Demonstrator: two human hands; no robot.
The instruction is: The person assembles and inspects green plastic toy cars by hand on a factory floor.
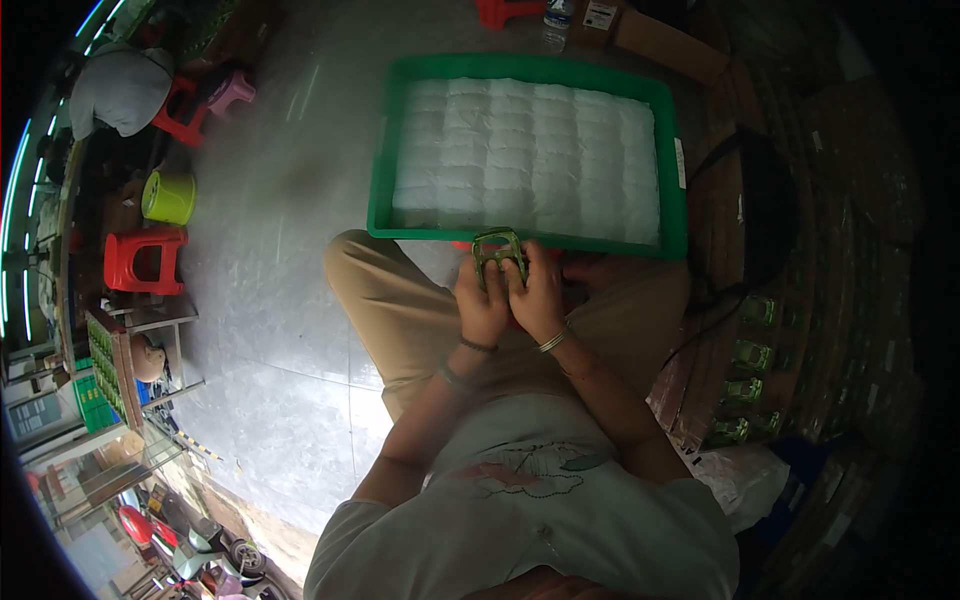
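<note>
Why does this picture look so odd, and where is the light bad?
Head view: wide fisheye lens, so corners are black and light strips at left curve; glare whitens the floor, lower left; the far right lies in deep shadow; the green piece in the fingers reads clearly.

Viewed remotely through the head camera, I log: one green openwork frame (498, 254), gripped by the fingers of the left hand (480, 302) and right hand (540, 300); one green tray (530, 67), beyond, holding rows of white packets (525, 150); leftward, one red stool (118, 262), one yellow-green bucket (168, 198).
</note>
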